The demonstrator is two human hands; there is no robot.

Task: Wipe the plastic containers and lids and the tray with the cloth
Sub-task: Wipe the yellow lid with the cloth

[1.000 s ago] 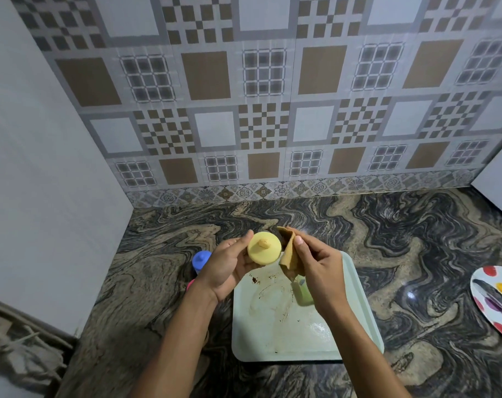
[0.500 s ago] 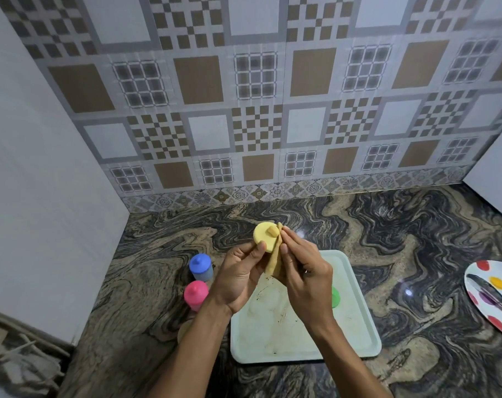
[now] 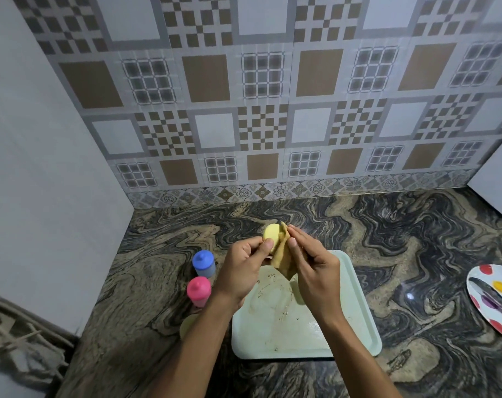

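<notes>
At far left on the marbled countertop [image 3: 402,239], a blue-lidded container [image 3: 203,264] and a pink-lidded container [image 3: 198,291] stand upright, just beside one another and well left of the tray [image 3: 356,320]. A pale round object [image 3: 187,326] lies nearer the viewer, partly hidden by the left forearm.

At centre, the left hand [image 3: 245,271] pinches the yellow lid [image 3: 271,235] by its lower edge between thumb and curled fingers, so the lid stands above the fingertips, over the counter just beyond the tray's far edge. The right hand [image 3: 315,271] pinches the tan cloth [image 3: 284,258] with fingertips against the lid's right side. The cloth hangs down between the two hands, over the tray. The tray's surface carries brown smears.

At far right, a spotted plate [image 3: 499,285] bearing a dark utensil [image 3: 488,295] rests well apart from the tray.
</notes>
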